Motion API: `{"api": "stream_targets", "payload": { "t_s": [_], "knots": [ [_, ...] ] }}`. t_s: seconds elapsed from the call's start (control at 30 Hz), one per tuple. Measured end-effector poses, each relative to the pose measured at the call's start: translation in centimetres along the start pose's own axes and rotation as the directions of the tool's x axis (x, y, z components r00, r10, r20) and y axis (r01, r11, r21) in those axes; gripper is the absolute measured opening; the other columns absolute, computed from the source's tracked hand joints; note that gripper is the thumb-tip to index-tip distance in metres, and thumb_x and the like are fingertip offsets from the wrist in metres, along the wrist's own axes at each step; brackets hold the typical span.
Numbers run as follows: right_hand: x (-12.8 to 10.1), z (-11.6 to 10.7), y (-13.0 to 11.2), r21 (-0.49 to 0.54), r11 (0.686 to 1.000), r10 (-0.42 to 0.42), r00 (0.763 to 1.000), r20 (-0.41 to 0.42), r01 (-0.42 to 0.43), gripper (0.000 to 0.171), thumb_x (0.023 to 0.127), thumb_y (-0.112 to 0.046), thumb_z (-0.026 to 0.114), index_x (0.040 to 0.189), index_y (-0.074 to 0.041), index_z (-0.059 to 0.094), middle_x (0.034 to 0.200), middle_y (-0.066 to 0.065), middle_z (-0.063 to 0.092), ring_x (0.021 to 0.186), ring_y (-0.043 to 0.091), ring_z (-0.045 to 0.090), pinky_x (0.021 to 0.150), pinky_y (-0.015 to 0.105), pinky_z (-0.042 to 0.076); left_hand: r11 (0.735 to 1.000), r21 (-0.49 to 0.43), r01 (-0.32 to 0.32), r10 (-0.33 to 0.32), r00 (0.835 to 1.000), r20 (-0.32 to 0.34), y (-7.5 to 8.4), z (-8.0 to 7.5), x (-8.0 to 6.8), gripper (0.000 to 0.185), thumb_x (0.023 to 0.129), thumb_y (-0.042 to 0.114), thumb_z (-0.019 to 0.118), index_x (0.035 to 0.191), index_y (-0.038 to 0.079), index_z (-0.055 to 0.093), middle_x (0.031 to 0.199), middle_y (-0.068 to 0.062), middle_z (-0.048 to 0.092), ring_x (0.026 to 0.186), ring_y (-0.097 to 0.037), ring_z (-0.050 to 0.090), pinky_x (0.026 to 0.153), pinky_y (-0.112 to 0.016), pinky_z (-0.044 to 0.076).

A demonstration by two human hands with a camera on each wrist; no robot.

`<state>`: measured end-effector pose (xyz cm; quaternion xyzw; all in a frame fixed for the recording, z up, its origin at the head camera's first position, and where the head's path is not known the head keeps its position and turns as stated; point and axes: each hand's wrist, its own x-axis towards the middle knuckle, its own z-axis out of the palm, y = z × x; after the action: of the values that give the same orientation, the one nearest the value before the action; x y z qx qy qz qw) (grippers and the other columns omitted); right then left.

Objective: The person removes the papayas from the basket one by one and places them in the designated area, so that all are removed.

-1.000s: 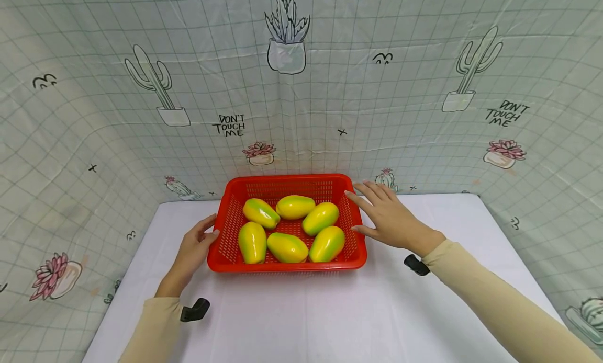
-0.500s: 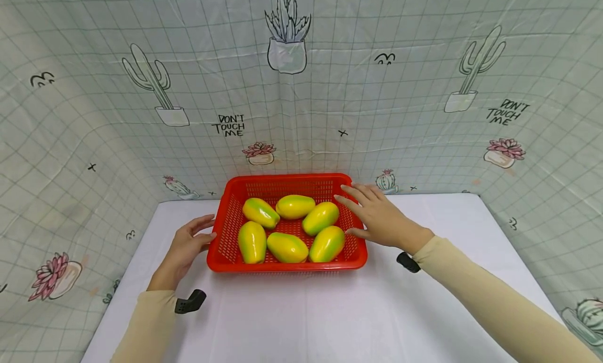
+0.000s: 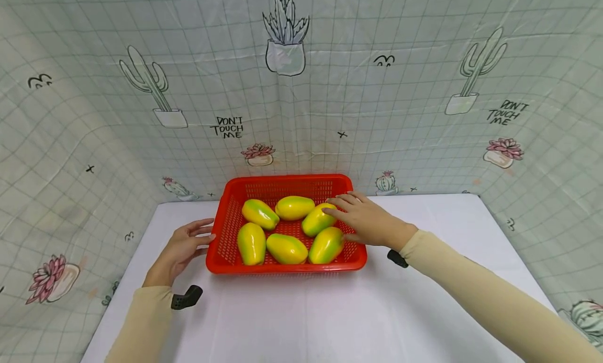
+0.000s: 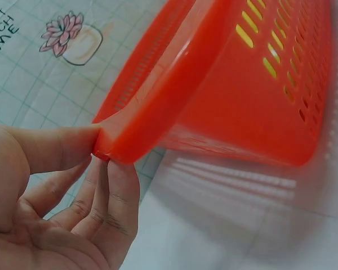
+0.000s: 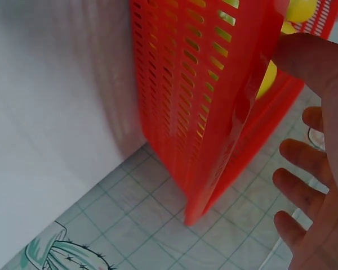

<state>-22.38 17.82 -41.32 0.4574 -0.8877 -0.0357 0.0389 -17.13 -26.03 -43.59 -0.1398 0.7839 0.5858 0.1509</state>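
Mangoes (image 3: pixel 318 219) in the red basket (image 3: pixel 221 248), mid-table

Right hand (image 3: pixel 365 224) comes in from 3 o'clock, relaxed fingers spread over the right-hand mango, gripping nothing. Left hand (image 3: pixel 181 247) at 9 o'clock, open, thumb touching the basket's rim.

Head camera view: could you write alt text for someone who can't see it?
A red basket holding six yellow-green mangoes sits on a white table. The right hand reaches over them; the left hand touches the rim.
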Motion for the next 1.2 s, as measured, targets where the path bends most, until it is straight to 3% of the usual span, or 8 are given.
{"api": "stream_targets", "payload": {
  "t_s": [0.2,0.43,0.67,1.2],
  "knots": [
    [0.8,-0.2,-0.2,0.005,0.999,-0.053,0.997,0.047,0.052,0.072,0.088,-0.032,0.088,0.15,-0.011,0.058,0.153,0.014,0.056,0.137,0.038,0.053,0.119,0.055,0.039,1.0,0.004,0.016,-0.016,1.0,0.009,0.1,0.0,0.1,0.066,0.107,0.014,0.062,0.165,0.005,0.032,0.16,-0.028,0.041,0.123,-0.029,0.061,0.088,-0.025,0.06],
    [1.8,-0.8,-0.4,-0.015,0.99,-0.137,0.989,0.055,0.138,0.072,0.083,-0.032,0.093,0.146,-0.013,0.063,0.148,0.011,0.061,0.134,0.033,0.056,0.116,0.051,0.043,1.0,-0.007,-0.001,0.001,1.0,0.002,0.1,0.0,0.0,0.067,0.107,0.014,0.062,0.166,0.004,0.031,0.159,-0.029,0.042,0.11,-0.018,0.064,0.085,-0.024,0.059],
    [2.8,-0.8,-1.3,-0.064,0.978,-0.19,0.971,0.143,0.201,0.069,0.084,-0.035,0.091,0.144,-0.016,0.063,0.145,0.006,0.063,0.136,0.031,0.056,0.118,0.048,0.043,1.0,-0.015,-0.013,0.013,1.0,0.002,-0.2,0.0,0.1,0.068,0.107,0.013,0.062,0.166,0.003,0.03,0.159,-0.03,0.042,0.106,-0.014,0.065,0.085,-0.024,0.06],
    [4.4,0.0,-2.3,-0.03,0.971,-0.222,0.94,0.258,0.237,0.069,0.084,-0.036,0.09,0.145,-0.017,0.064,0.144,0.004,0.065,0.137,0.03,0.055,0.119,0.049,0.042,0.999,-0.031,-0.025,0.024,1.0,-0.011,-0.6,0.0,0.0,0.067,0.106,0.013,0.063,0.165,0.004,0.033,0.158,-0.029,0.043,0.102,-0.012,0.065,0.083,-0.023,0.059]
  ]
}}
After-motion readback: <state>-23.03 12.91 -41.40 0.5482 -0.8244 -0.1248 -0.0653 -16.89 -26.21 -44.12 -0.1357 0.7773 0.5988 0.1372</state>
